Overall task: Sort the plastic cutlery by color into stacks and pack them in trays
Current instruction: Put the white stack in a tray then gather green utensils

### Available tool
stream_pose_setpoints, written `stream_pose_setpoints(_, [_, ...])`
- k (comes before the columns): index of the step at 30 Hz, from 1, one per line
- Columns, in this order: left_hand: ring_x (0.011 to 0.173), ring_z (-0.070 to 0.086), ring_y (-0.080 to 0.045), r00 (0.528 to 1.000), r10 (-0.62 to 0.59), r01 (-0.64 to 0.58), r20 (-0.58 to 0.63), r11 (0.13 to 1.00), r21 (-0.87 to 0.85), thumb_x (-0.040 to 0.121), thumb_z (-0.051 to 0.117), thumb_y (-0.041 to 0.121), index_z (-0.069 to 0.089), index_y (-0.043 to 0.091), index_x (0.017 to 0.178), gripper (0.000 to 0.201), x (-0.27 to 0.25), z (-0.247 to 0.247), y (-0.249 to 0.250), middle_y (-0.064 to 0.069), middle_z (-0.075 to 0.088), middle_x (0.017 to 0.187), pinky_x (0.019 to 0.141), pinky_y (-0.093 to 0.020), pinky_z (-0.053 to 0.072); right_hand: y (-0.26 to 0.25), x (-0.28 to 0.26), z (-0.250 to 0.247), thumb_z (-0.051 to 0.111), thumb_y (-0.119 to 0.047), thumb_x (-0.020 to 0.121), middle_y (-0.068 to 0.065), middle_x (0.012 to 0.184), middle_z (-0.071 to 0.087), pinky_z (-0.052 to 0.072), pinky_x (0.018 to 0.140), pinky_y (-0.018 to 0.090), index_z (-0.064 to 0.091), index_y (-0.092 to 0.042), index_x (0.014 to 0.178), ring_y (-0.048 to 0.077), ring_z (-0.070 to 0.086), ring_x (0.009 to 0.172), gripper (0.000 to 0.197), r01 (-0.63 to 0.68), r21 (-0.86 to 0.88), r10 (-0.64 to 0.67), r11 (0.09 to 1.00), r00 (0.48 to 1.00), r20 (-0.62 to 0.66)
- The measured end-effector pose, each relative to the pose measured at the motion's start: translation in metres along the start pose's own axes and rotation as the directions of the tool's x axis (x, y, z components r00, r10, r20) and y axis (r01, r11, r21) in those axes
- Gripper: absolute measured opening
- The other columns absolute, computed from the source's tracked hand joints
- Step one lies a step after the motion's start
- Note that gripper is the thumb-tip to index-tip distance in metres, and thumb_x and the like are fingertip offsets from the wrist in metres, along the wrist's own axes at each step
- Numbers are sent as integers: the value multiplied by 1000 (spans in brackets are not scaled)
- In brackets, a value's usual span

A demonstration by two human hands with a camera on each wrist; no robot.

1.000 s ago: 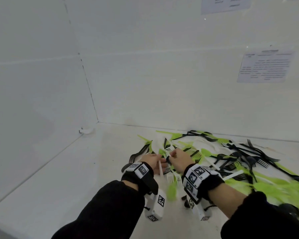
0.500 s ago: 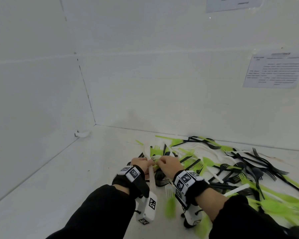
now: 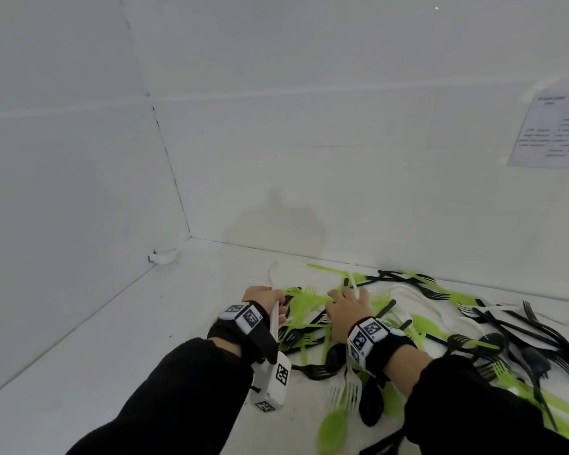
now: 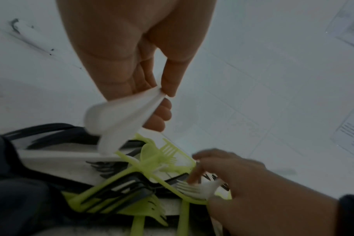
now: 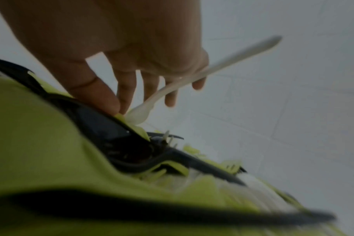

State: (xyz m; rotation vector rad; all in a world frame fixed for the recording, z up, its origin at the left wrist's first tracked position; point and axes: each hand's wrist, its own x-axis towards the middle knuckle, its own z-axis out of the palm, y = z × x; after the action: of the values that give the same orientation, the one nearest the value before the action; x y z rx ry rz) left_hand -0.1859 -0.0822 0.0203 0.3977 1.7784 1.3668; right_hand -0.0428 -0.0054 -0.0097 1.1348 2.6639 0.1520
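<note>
A mixed pile of green, black and white plastic cutlery (image 3: 447,326) lies on the white table (image 3: 138,343) against the back wall. My left hand (image 3: 262,298) is at the pile's left edge and pinches a small bunch of white cutlery (image 4: 121,118) by the handles. My right hand (image 3: 345,308) reaches into the pile just to the right. Its thumb and forefinger pinch a white fork (image 4: 195,188) near the head, and the fork's handle (image 5: 222,63) runs out past the other fingers. No tray is in view.
White walls close the table at the back and left, meeting in a corner (image 3: 189,236). A small white fitting (image 3: 163,256) sits near that corner. A printed sheet (image 3: 552,126) hangs on the back wall. More forks and spoons (image 3: 345,395) lie under my right wrist.
My hands were close together over the white pieces; now they have parted. The right hand has moved forward and right into the pile, while the left keeps its white bunch.
</note>
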Motion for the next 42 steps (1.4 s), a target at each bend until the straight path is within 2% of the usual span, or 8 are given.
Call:
stream_pose_setpoints(5, [49, 41, -18, 1000, 18, -18, 0, 1000, -9, 89, 49, -6, 49, 1, 64, 25, 1, 6, -1, -11, 45, 59, 52, -26, 39, -29, 11, 5, 46, -25, 94, -10, 158, 3, 29, 107, 45, 8, -45, 146, 32, 27, 133, 68, 343, 93, -354, 935, 920, 166])
stream_pose_setpoints(7, [50, 42, -19, 1000, 21, -21, -7, 1000, -17, 88, 49, -6, 50, 0, 63, 26, 1, 5, 0, -12, 46, 60, 54, -27, 40, -39, 11, 12, 45, -37, 95, -13, 157, 5, 24, 106, 45, 13, -51, 143, 32, 27, 133, 59, 353, 61, -358, 934, 923, 142])
stream_pose_setpoints(10, [46, 40, -17, 1000, 25, -25, -19, 999, -25, 88, 48, -8, 48, 1, 66, 24, -2, 3, 2, -10, 44, 58, 50, -24, 36, -31, 6, 4, 41, -9, 92, -11, 156, 17, 24, 110, 39, 37, -43, 139, 23, 26, 139, 58, 345, 206, -380, 916, 911, 162])
stream_pose_setpoints(19, [49, 45, -21, 1000, 14, -15, 26, 1000, 12, 86, 52, -8, 51, 3, 74, 17, -18, 9, -6, -15, 47, 62, 47, -28, 42, 30, -50, 4, 49, 7, 79, -5, 149, 34, 33, 109, 27, 61, -29, 120, 16, 31, 138, 55, 201, 528, -246, 825, 969, 15])
stream_pose_setpoints(24, [53, 49, -23, 998, 21, -25, 51, 998, 63, 85, 54, -8, 53, 1, 81, 10, -31, 16, -15, -15, 49, 64, 53, -32, 45, 34, -84, 17, 57, -29, 86, -1, 147, 32, 40, 102, 42, 26, -44, 142, 25, 32, 133, 65, 81, 237, -126, 968, 976, 180])
stream_pose_setpoints(27, [51, 49, -23, 997, 26, -31, 73, 997, 69, 86, 55, -6, 55, -2, 95, 10, -40, 22, -20, -15, 49, 64, 44, -28, 45, 15, -93, 22, 44, -15, 91, -3, 153, 26, 31, 107, 46, 17, -46, 144, 23, 28, 138, 67, 102, 233, -146, 967, 972, 181])
stream_pose_setpoints(35, [53, 50, -21, 990, 25, -38, 141, 996, 87, 94, 51, 6, 49, 5, 87, 7, -63, 33, -37, -13, 50, 64, 43, -29, 46, 0, -123, 24, 42, 8, 84, -5, 152, 31, 25, 112, 26, 53, -25, 132, 18, 31, 138, 59, 228, 449, -280, 864, 958, 53])
stream_pose_setpoints(42, [49, 49, -19, 974, 28, -35, 226, 999, 27, 94, 51, 4, 46, 6, 111, 18, -95, 48, -43, -13, 49, 65, 38, -24, 46, 32, -160, 25, 42, -2, 89, 3, 140, 44, 30, 109, 26, 64, -17, 115, 18, 39, 132, 38, -47, 600, 108, 798, 992, -66])
